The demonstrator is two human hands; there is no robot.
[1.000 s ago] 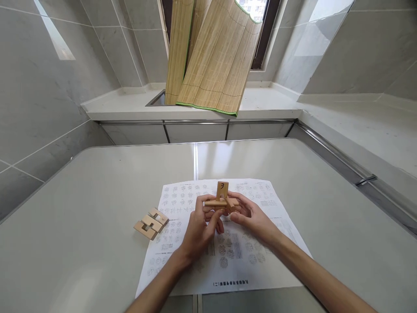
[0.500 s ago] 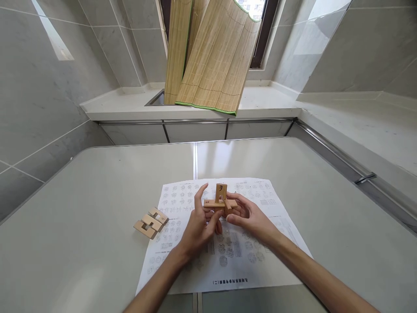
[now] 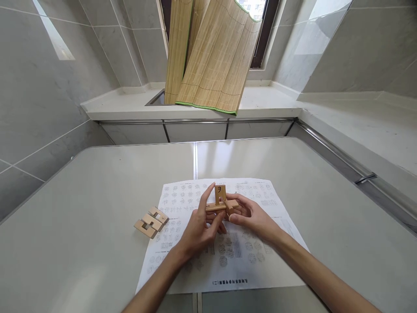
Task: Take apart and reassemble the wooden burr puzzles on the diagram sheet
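Above a printed diagram sheet (image 3: 224, 276), both hands hold an interlocking wooden puzzle (image 3: 220, 195) made of a few notched pieces. One piece stands upright with a dark mark on its face; another lies crosswise, and a third points toward me. My left hand (image 3: 202, 224) grips the left side, its index finger raised beside the upright piece and its thumb at the lower front. From the right, my right hand (image 3: 249, 212) closes thumb and fingers round the pieces there. Fingers hide part of the joint. Several loose notched wooden pieces (image 3: 151, 222) lie side by side left of my left hand.
The sheet lies on a pale table (image 3: 97, 195) with a seam down its middle. Behind stand a white ledge (image 3: 273, 98) and a metal rail (image 3: 195, 121). A bamboo mat (image 3: 215, 65) leans at the window; tiled walls (image 3: 48, 87) flank the table.
My left index finger has come in from the left toward the upright piece. The crosswise piece now tilts slightly, and the puzzle has shifted a little. The loose pieces stay put.
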